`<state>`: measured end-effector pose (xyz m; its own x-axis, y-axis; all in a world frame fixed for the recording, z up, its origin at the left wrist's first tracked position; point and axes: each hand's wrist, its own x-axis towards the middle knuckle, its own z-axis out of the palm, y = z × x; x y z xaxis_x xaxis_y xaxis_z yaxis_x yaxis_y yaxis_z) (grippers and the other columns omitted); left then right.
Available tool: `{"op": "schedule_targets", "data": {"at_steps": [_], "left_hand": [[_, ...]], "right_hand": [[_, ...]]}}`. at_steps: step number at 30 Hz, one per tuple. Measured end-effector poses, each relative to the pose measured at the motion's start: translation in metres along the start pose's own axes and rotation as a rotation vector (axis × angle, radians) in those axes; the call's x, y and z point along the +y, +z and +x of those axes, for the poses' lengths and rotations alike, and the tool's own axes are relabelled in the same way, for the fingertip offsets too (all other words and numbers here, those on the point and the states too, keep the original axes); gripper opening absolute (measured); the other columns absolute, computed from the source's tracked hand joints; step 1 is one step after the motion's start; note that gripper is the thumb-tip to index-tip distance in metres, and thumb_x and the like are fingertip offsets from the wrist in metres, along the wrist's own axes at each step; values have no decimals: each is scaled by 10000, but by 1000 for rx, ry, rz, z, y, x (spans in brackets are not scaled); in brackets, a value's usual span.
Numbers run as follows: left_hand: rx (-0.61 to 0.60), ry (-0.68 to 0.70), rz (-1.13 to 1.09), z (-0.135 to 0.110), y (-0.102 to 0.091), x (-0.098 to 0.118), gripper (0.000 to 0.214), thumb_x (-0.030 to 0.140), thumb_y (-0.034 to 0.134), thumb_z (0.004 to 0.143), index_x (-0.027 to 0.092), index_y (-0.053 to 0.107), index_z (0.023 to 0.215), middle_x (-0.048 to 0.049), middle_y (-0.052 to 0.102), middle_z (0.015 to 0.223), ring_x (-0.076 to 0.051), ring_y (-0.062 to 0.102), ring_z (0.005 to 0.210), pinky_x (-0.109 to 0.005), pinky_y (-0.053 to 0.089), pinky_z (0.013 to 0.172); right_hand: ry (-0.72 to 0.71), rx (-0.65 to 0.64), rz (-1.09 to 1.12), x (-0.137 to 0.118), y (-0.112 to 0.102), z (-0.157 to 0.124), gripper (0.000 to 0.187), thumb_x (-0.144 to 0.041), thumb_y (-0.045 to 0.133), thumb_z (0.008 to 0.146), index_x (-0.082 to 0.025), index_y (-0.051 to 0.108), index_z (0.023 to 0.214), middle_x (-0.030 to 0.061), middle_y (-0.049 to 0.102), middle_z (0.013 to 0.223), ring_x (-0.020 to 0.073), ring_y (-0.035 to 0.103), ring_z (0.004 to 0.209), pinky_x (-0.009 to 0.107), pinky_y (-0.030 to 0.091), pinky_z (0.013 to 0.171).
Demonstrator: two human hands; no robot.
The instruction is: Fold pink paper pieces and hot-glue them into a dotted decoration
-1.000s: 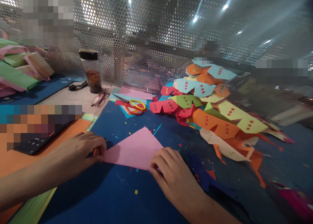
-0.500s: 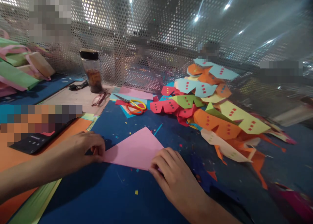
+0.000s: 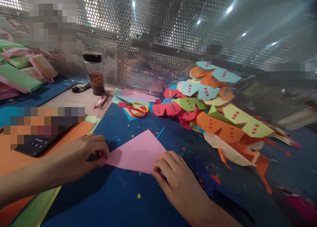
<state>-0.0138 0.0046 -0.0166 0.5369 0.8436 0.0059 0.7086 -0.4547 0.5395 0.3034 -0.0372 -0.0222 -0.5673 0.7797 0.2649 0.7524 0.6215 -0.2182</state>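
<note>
A pink paper triangle (image 3: 138, 151) lies folded flat on the blue mat (image 3: 116, 200) in front of me. My left hand (image 3: 81, 154) pinches its left corner with thumb and fingers closed on the paper. My right hand (image 3: 177, 179) presses down on the right corner, fingers curled over the edge. Both hands rest on the mat.
A heap of folded coloured paper pieces (image 3: 213, 108) stands at the right. Red-and-yellow scissors (image 3: 135, 107), glasses (image 3: 101, 101) and a dark-lidded jar (image 3: 95, 73) sit at the back. Orange and green sheets (image 3: 15, 164) lie left. A perforated metal screen (image 3: 158, 38) closes the far side.
Both hands stay on the pink triangle's corners. The view has shifted slightly; nothing else has visibly moved.
</note>
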Motion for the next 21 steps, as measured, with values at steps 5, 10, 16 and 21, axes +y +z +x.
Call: {"op": "schedule_targets", "data": {"at_steps": [5, 10, 16, 21], "left_hand": [[59, 111, 35, -3, 21, 20, 35, 277, 636, 923, 270, 668, 936, -25, 666, 992, -231, 590, 943, -343, 451, 800], [133, 171, 40, 1, 37, 22, 183, 256, 519, 1009, 233, 614, 855, -15, 645, 881, -211, 555, 837, -340, 403, 757], [187, 159, 63, -2, 41, 20, 245, 264, 449, 1041, 210, 588, 846, -20, 603, 847, -206, 524, 800, -341, 373, 724], [195, 136, 86, -2, 41, 24, 257, 272, 454, 1033, 205, 558, 808, -21, 582, 820, -210, 505, 780, -342, 364, 707]], "right_hand": [[2, 3, 26, 0, 0, 0, 121, -112, 608, 938, -200, 577, 861, 32, 617, 903, 234, 541, 870, 377, 436, 764], [8, 36, 45, -2, 0, -1, 137, -111, 593, 949, -199, 569, 848, 30, 610, 897, 228, 532, 869, 376, 419, 778], [-15, 65, 98, -4, 1, -1, 127, -114, 625, 938, -198, 569, 862, 16, 606, 893, 215, 532, 869, 372, 402, 808], [-14, 71, 89, -5, 2, 0, 120, -124, 619, 942, -197, 569, 861, 20, 604, 891, 218, 528, 863, 375, 393, 806]]}}
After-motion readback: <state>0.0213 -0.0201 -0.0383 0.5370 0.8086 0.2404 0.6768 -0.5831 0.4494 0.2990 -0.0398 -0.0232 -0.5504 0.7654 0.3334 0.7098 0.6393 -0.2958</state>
